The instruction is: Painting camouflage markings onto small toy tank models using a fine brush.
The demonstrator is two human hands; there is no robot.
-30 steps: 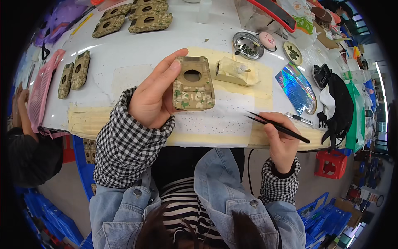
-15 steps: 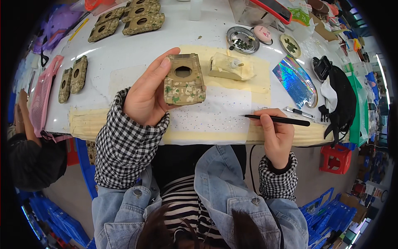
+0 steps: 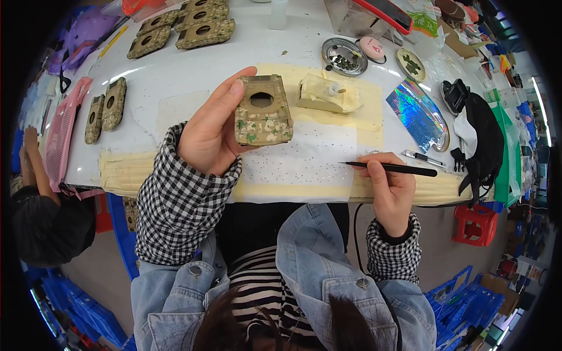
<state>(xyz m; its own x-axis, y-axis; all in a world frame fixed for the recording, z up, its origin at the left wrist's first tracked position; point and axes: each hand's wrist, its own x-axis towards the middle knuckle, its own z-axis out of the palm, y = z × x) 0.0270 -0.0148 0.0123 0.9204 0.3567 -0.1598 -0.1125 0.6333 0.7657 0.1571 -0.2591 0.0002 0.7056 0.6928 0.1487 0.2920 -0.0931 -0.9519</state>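
My left hand (image 3: 212, 130) holds a camouflage-patterned model hull (image 3: 263, 111) with a round hole in its top, lifted above the white table (image 3: 175, 76). My right hand (image 3: 389, 188) grips black tweezers (image 3: 389, 168) that lie level, tip pointing left over a white sheet dotted with tiny specks (image 3: 304, 161). A cream-coloured block (image 3: 325, 95) rests on yellowish paper just beyond the hull.
Several more camouflage hulls (image 3: 193, 26) lie at the table's far left, two more (image 3: 105, 108) at the left beside a pink tray (image 3: 61, 134). Round metal dishes (image 3: 343, 57), a holographic sheet (image 3: 417, 114) and black gear (image 3: 477, 140) crowd the right. Another person (image 3: 35, 216) sits at left.
The tweezers have swung from slanting down-right to level, tip pointing left. My left hand has kept the hull raised, turning it slightly.
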